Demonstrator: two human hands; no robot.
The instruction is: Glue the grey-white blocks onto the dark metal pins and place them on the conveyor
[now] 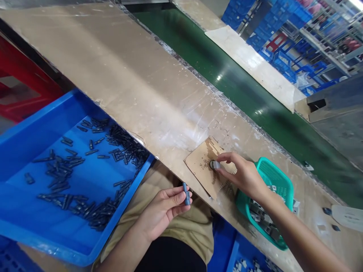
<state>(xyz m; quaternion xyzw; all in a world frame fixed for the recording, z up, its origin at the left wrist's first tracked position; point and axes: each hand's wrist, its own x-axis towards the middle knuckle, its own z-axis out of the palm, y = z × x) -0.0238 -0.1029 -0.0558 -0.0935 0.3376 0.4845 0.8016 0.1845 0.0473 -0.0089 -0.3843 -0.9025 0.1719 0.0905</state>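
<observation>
My left hand (163,209) is below the table edge, over my lap, fingers pinched on a small dark screwdriver bit (186,193) held upright. My right hand (241,173) reaches onto a cardboard piece (201,166) on the table and pinches a small grey metal block (216,164) against a dark round spot on the cardboard. A blue tray (42,151) at my left holds several dark bits (85,211). A teal basket (272,177) with grey blocks sits under my right wrist.
The worktable (127,75) is covered in taped brown board. Beyond it runs a green conveyor belt (227,75). Blue crates (283,56) and racks stand at the far right. A red crate (17,87) is at the left. Small parts lie at the right edge.
</observation>
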